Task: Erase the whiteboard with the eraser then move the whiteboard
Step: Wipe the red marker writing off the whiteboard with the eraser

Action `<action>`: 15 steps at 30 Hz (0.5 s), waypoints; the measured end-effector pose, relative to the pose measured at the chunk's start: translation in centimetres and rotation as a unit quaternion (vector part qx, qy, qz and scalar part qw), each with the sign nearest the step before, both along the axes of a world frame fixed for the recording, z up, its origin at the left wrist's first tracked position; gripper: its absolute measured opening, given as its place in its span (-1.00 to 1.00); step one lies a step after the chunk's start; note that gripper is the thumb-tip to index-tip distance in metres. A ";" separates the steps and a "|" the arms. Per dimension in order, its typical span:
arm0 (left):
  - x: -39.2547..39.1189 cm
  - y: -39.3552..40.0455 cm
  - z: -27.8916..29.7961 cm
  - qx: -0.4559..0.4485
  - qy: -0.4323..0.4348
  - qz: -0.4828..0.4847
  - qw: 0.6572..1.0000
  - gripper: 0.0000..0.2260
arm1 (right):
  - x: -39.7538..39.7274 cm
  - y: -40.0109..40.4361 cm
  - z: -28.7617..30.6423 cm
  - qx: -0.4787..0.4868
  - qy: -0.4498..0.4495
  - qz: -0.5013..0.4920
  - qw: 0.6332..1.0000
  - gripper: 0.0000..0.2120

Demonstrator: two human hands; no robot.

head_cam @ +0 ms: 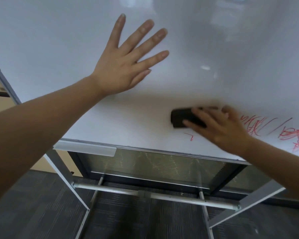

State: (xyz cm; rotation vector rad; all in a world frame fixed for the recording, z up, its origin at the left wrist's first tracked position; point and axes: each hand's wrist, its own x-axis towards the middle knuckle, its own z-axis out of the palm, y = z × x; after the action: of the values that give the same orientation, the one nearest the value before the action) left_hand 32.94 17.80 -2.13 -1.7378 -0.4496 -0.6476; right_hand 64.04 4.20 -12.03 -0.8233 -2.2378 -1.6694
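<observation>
Eraser (183, 119) gripped by right hand (221, 130) on whiteboard (59, 49); left hand (124, 64) pressed flat, fingers spread

The left hand (126, 62) lies flat on the whiteboard (214, 49), its 5 fingers spread. Below and right of it, the right hand (221, 128) grips a black eraser (181, 118) against the board. Red scribbles (273, 130) lie just right of that hand.

A black eraser (183, 118) lies flat against the white whiteboard (76, 40), left of red scribbles (273, 131).
</observation>
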 end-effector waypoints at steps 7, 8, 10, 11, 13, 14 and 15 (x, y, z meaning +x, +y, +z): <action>0.0 0.4 -0.3 0.017 -0.007 0.006 1.000 -0.52 | -0.8 0.4 3.4 0.084 0.081 -0.021 0.993 -0.62; 0.0 0.4 -0.3 0.021 -0.010 0.007 1.000 -0.52 | -0.7 0.3 2.8 0.074 0.079 -0.021 0.994 -0.63; 0.0 0.3 -0.2 0.027 -0.008 0.005 1.000 -0.51 | -0.5 -0.2 1.1 0.041 0.056 -0.018 0.997 -0.65; 0.0 0.3 -0.2 0.025 -0.006 0.003 1.000 -0.51 | -0.3 -0.4 0.1 0.023 0.039 -0.012 0.999 -0.66; -0.1 0.2 -0.1 0.022 -0.005 0.001 1.000 -0.51 | 0.3 -0.7 -2.1 -0.009 0.007 -0.001 1.000 -0.67; -0.2 0.2 0.0 0.021 -0.005 0.001 1.000 -0.51 | 0.7 -0.8 -2.9 -0.022 -0.002 0.003 1.000 -0.68; -0.2 0.2 0.0 0.019 -0.005 0.002 1.000 -0.52 | 1.0 -0.8 -3.5 -0.034 -0.008 0.004 0.999 -0.68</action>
State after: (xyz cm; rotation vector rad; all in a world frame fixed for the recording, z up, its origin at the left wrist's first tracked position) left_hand 32.73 17.99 -2.10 -1.6983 -0.4448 -0.6583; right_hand 65.06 3.41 -15.55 -0.8198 -2.3175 -1.6088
